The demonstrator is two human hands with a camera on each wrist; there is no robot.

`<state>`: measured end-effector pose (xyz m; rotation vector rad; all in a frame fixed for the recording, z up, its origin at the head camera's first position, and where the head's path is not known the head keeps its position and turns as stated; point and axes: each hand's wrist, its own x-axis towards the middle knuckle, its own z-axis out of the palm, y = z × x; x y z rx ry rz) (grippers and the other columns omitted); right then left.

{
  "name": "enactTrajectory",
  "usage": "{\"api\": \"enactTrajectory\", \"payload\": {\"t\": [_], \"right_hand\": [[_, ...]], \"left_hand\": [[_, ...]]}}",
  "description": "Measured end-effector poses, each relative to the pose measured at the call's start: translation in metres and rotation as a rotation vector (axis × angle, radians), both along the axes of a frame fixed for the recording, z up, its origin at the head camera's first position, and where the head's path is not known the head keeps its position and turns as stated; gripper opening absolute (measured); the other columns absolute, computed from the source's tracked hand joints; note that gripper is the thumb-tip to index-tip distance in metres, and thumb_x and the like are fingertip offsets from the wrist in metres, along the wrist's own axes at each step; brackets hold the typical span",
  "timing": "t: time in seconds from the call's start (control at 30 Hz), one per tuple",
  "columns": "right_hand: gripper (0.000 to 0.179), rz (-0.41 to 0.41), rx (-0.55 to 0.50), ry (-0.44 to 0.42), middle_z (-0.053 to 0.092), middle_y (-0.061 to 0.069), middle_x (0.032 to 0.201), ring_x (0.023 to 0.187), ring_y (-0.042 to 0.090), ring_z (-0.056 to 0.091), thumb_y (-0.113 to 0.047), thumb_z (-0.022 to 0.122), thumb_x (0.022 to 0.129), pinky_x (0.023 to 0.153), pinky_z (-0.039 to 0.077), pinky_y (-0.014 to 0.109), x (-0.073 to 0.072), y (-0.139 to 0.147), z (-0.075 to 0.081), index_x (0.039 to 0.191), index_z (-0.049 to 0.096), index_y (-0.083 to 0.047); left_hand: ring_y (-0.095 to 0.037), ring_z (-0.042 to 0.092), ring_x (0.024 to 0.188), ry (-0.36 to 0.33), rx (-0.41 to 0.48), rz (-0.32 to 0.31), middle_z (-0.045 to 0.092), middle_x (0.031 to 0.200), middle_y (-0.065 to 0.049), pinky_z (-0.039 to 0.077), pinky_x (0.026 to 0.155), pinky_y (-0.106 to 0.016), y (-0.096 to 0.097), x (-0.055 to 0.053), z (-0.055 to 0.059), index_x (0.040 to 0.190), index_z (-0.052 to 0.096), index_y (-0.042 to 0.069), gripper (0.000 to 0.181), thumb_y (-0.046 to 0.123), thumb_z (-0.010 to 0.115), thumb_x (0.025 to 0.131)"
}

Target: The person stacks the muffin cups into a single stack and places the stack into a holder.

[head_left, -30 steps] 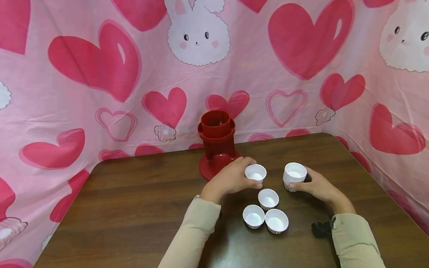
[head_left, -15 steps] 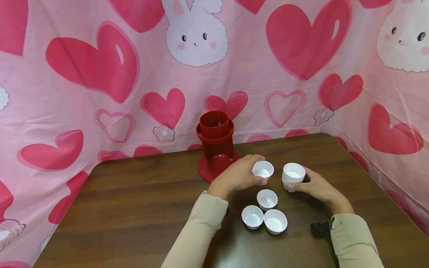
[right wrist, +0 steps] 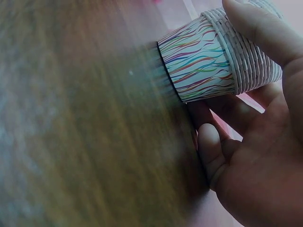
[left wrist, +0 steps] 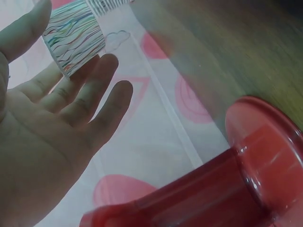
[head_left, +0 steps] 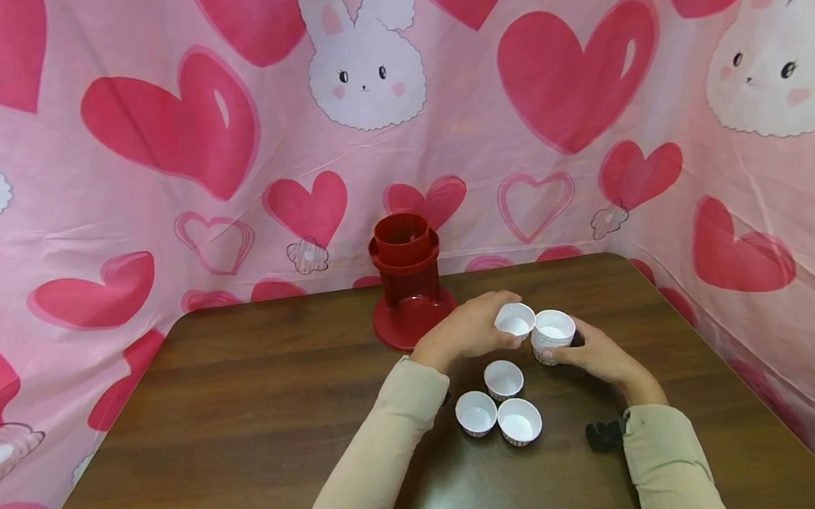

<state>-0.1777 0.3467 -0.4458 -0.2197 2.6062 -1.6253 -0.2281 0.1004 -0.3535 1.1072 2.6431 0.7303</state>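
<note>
Between the thumb and fingers of my left hand is one white paper baking cup, printed with coloured wavy lines in the left wrist view. It is right beside a stack of nested paper cups, which my right hand grips from the right. The right wrist view shows the stack with its many rolled rims and its base at the table top. In front of the hands, three single cups stand upright close together: a back one, a left one and a right one.
A red plastic stand with a round base and a cup-like top rises behind my left hand. The brown wooden table reaches back to a pink cloth with hearts and rabbits. A black strap piece shows at my right cuff.
My left hand has moved right with its cup, closing the gap to the stack. My right hand keeps hold of the stack, and the three single cups stay put.
</note>
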Motion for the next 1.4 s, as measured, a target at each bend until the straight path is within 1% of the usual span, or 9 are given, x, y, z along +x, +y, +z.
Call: {"api": "enactTrajectory", "payload": {"t": [0.23, 0.33, 0.5, 0.6, 0.77, 0.93, 1.1, 1.27, 1.4], "right_hand": [[0.071, 0.006, -0.007, -0.010, 0.057, 0.022, 0.131, 0.115, 0.033, 0.052, -0.019, 0.078, 0.089, 0.101, 0.040, 0.051, 0.001, 0.002, 0.001, 0.145, 0.042, 0.006], [0.072, 0.012, -0.019, -0.006, 0.057, 0.022, 0.131, 0.113, 0.032, 0.052, -0.019, 0.078, 0.089, 0.099, 0.042, 0.047, 0.001, 0.002, 0.001, 0.146, 0.042, 0.005], [0.067, 0.029, -0.058, 0.012, 0.059, 0.020, 0.124, 0.107, 0.026, 0.055, -0.014, 0.078, 0.088, 0.092, 0.046, 0.032, 0.000, 0.003, -0.002, 0.143, 0.044, 0.006], [0.064, 0.040, -0.069, 0.019, 0.061, 0.019, 0.121, 0.105, 0.024, 0.057, -0.012, 0.078, 0.088, 0.090, 0.047, 0.029, 0.000, 0.004, -0.003, 0.141, 0.047, 0.006], [0.061, 0.023, -0.045, 0.018, 0.062, 0.018, 0.122, 0.107, 0.026, 0.056, -0.015, 0.079, 0.088, 0.094, 0.046, 0.038, 0.001, 0.004, -0.001, 0.138, 0.050, 0.005], [0.064, 0.029, -0.031, 0.024, 0.060, 0.019, 0.128, 0.112, 0.029, 0.054, -0.015, 0.078, 0.089, 0.099, 0.042, 0.047, 0.003, 0.003, 0.002, 0.143, 0.047, 0.003], [0.063, 0.035, -0.036, 0.031, 0.060, 0.018, 0.126, 0.111, 0.027, 0.056, -0.014, 0.077, 0.089, 0.098, 0.044, 0.042, 0.003, 0.003, 0.000, 0.142, 0.047, 0.003], [0.060, 0.042, -0.063, 0.028, 0.061, 0.019, 0.124, 0.110, 0.028, 0.057, -0.013, 0.077, 0.089, 0.096, 0.046, 0.036, 0.001, 0.004, -0.003, 0.140, 0.049, 0.003], [0.063, 0.041, -0.057, 0.024, 0.061, 0.019, 0.127, 0.111, 0.029, 0.056, -0.015, 0.077, 0.089, 0.098, 0.045, 0.039, 0.000, 0.004, -0.004, 0.142, 0.047, 0.003]], "left_hand": [[-0.014, 0.055, 0.117, -0.056, 0.030, -0.005, 0.058, 0.134, 0.002, 0.046, 0.101, -0.033, 0.016, -0.003, -0.001, 0.143, 0.053, 0.019, 0.063, 0.027, 0.081, 0.087], [-0.013, 0.055, 0.115, -0.062, 0.039, -0.015, 0.059, 0.133, 0.001, 0.046, 0.100, -0.032, 0.022, -0.004, -0.002, 0.142, 0.054, 0.019, 0.061, 0.025, 0.080, 0.087], [-0.013, 0.055, 0.114, -0.052, 0.030, -0.028, 0.059, 0.133, 0.001, 0.046, 0.100, -0.031, 0.032, -0.005, -0.005, 0.142, 0.053, 0.017, 0.060, 0.027, 0.079, 0.089], [-0.012, 0.056, 0.111, -0.042, 0.030, -0.035, 0.061, 0.130, 0.002, 0.046, 0.099, -0.029, 0.036, -0.006, -0.007, 0.141, 0.054, 0.017, 0.057, 0.027, 0.078, 0.090], [-0.011, 0.057, 0.106, -0.051, 0.049, -0.053, 0.064, 0.123, 0.004, 0.046, 0.096, -0.026, 0.042, -0.008, -0.005, 0.137, 0.057, 0.017, 0.052, 0.025, 0.078, 0.090], [-0.010, 0.058, 0.105, -0.062, 0.054, -0.067, 0.065, 0.120, 0.004, 0.046, 0.094, -0.025, 0.049, -0.010, -0.003, 0.135, 0.059, 0.015, 0.051, 0.023, 0.079, 0.089], [-0.011, 0.057, 0.109, -0.040, 0.041, -0.072, 0.064, 0.125, 0.002, 0.044, 0.095, -0.024, 0.055, -0.011, -0.002, 0.138, 0.057, 0.014, 0.056, 0.023, 0.080, 0.088], [-0.011, 0.056, 0.114, -0.031, 0.032, -0.047, 0.063, 0.131, 0.001, 0.043, 0.098, -0.023, 0.062, -0.012, -0.003, 0.142, 0.055, 0.013, 0.061, 0.025, 0.081, 0.088], [-0.011, 0.056, 0.117, -0.036, 0.032, -0.037, 0.062, 0.133, 0.001, 0.042, 0.100, -0.024, 0.066, -0.012, -0.005, 0.144, 0.054, 0.014, 0.062, 0.025, 0.080, 0.088]]}}
